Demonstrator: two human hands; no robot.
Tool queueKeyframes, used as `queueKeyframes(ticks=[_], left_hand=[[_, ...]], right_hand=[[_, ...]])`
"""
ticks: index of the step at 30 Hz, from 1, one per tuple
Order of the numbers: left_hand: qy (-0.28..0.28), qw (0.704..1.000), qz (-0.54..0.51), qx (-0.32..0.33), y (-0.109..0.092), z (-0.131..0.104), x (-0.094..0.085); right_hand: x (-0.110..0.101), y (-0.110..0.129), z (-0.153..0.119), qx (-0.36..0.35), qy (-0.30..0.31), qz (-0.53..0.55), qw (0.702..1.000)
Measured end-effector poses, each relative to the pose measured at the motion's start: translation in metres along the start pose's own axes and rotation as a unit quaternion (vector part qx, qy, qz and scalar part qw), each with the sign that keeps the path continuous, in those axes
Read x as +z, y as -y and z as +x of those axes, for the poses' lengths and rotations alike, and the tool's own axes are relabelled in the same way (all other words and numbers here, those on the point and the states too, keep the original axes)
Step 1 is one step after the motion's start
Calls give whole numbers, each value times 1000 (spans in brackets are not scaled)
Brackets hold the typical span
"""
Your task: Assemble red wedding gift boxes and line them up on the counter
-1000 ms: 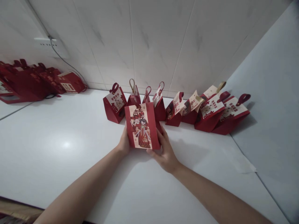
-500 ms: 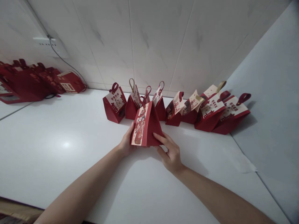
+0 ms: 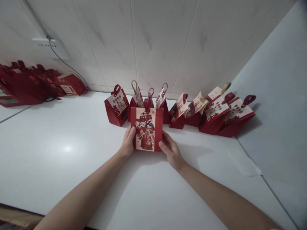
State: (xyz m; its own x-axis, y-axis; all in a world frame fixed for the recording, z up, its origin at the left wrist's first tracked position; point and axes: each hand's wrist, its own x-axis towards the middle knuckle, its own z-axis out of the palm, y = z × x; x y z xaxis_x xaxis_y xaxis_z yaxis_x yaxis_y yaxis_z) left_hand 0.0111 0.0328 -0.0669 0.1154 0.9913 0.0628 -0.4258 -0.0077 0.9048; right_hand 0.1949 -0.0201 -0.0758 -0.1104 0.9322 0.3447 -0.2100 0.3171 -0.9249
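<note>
One red gift box, printed panel facing me, upright on the white counter, just near of the box row. My left hand and right hand press its sides, each grip partly spread flat against it.

At frame centre, a gift box stands on the counter between the left hand and right hand. Behind it, a row of boxes lines the wall. At upper left lies a box pile, below a wall socket.
</note>
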Motion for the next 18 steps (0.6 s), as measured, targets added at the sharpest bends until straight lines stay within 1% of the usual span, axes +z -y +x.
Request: queueKeyframes(ticks=[3, 6, 9, 13, 16, 18], left_hand=[[23, 998, 56, -12, 1, 2, -4], [55, 993, 96, -28, -2, 4, -6], [82, 991, 96, -40, -5, 4, -7], [103, 989, 68, -82, -9, 4, -9], [123, 985, 55, -108, -11, 5, -11], [132, 982, 57, -118, -13, 5, -12]], right_hand=[[-3, -8, 7, 63, -63, 80, 993], [-7, -14, 9, 102, -98, 94, 986], [-9, -16, 7, 101, -100, 75, 987], [-10, -12, 5, 79, -83, 20, 993], [-11, -9, 5, 67, -88, -25, 994], [-11, -9, 5, 66, -90, -35, 993]])
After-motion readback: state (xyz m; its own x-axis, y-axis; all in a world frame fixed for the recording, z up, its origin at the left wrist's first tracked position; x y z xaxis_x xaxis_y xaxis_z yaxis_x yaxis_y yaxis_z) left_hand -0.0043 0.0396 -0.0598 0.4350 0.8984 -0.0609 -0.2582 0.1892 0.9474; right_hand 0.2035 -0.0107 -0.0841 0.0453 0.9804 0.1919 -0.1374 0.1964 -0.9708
